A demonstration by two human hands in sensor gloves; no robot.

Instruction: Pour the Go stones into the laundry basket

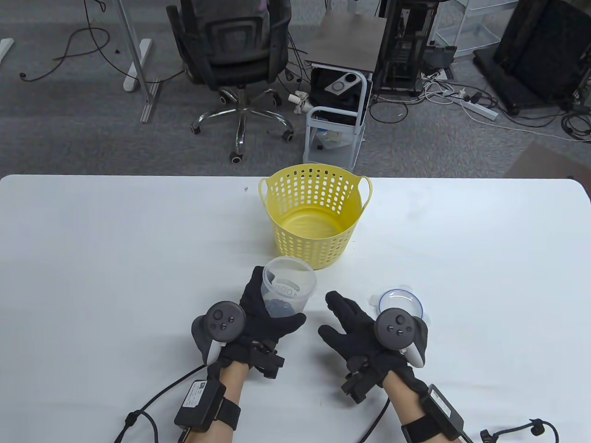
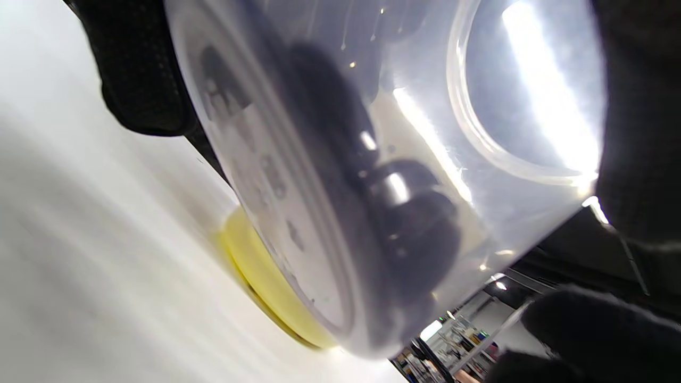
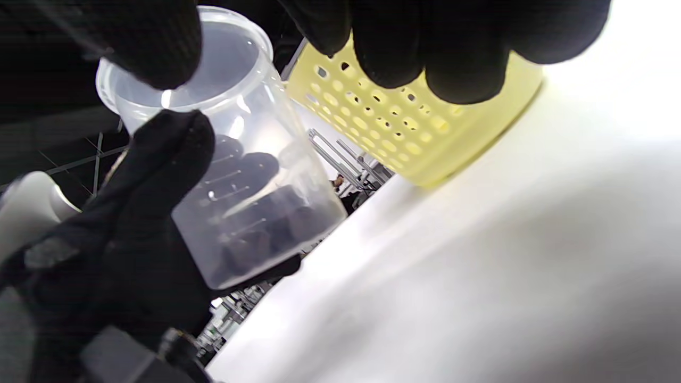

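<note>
While table cam shows lid, R wrist (tilted) doesn't.

A clear plastic cup, lid off, sits gripped in the left hand, with black Go stones heaped at its bottom. The yellow perforated basket stands upright just beyond both hands.

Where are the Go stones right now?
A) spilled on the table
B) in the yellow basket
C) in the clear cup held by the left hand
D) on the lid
C: the dark stones sit at the bottom of the clear cup in the left hand's grip; the yellow basket shows a bare floor.
</note>
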